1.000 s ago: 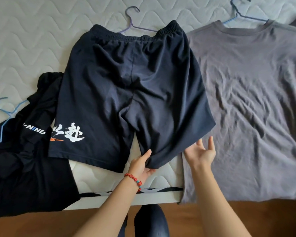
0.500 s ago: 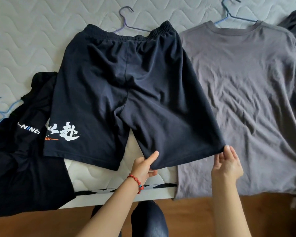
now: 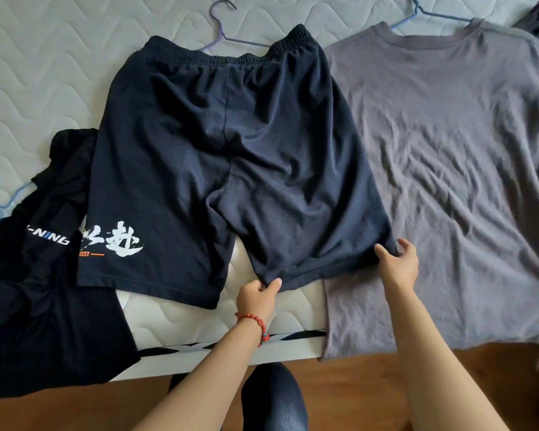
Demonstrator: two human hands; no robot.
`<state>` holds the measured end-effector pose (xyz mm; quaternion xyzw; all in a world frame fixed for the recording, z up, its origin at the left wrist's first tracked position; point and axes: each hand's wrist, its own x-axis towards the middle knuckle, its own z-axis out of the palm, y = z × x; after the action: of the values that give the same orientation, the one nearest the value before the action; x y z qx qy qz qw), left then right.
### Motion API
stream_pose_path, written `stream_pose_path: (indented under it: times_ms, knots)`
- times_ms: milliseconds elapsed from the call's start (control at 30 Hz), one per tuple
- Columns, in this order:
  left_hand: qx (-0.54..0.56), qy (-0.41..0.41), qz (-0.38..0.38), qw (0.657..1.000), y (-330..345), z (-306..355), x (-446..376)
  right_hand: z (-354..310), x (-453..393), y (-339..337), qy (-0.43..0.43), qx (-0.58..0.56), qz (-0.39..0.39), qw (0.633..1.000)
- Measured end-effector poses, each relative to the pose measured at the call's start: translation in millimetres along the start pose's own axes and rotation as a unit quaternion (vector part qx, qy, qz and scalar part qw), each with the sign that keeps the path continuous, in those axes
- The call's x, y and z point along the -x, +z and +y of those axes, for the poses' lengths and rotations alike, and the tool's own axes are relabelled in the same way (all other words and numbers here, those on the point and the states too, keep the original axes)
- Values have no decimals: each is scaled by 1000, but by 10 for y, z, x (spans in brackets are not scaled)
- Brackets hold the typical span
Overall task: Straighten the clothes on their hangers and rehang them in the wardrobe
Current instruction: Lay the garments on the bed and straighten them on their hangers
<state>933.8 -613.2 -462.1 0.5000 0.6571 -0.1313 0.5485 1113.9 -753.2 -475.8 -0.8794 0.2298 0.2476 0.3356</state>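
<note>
The quilted mattress (image 3: 44,73) carried the laid-out clothes. I noted the navy shorts (image 3: 224,150) lying flat at centre on a purple hanger (image 3: 221,29), long axis running away from me, waistband far, hems near. My left hand (image 3: 257,295) pinched the inner corner of the right leg hem; my right hand (image 3: 397,261) pinched its outer corner, over the grey T-shirt (image 3: 448,150). I judged an even pull toward me would flatten that leg
</note>
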Motion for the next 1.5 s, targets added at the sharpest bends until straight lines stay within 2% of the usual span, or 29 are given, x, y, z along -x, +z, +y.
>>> stream_pose_path:
  times_ms: [100,200,367,500,633,700,800,900,1067,1200,1267,1367,1433,1500]
  knots:
    - [167,-123,-80,975,22,-1,41,9,-45,-66,36,12,27,999]
    - [127,-179,-116,969,-6,-91,39,-8,45,-91,65,22,71,995]
    - [-55,-99,-100,989,-230,-89,51,189,159,104,135,-30,62,988]
    - [-68,18,-136,988,-670,62,-12,-37,800,313,61,-8,-46,997]
    - [-34,110,-76,990,-1402,170,-256,-176,1483,762,-5,33,-189,981]
    - [-34,155,-27,987,-1828,197,-405,-235,1797,1061,-23,72,-238,968]
    - [-56,200,24,978,-2484,212,-636,-298,2261,1596,-33,67,-295,953]
    - [-91,231,91,964,-3148,118,-876,-325,2754,2109,-39,69,-317,945]
    - [-154,227,183,944,-4140,-251,-1282,-473,3455,2740,-81,45,-338,937]
    - [-165,163,225,946,-4650,-550,-1482,-901,3631,3234,-179,90,-313,928]
    - [-159,125,219,954,-4753,-715,-1554,-1231,3631,3451,-262,141,-291,910]
    - [-149,97,187,966,-4744,-928,-1643,-1683,3548,3836,-387,201,-260,861]
    - [-129,94,180,971,-4692,-1003,-1698,-1883,3458,4137,-470,258,-242,808]
    - [-98,88,188,973,-4650,-1010,-1746,-2011,3345,4400,-542,334,-217,740]
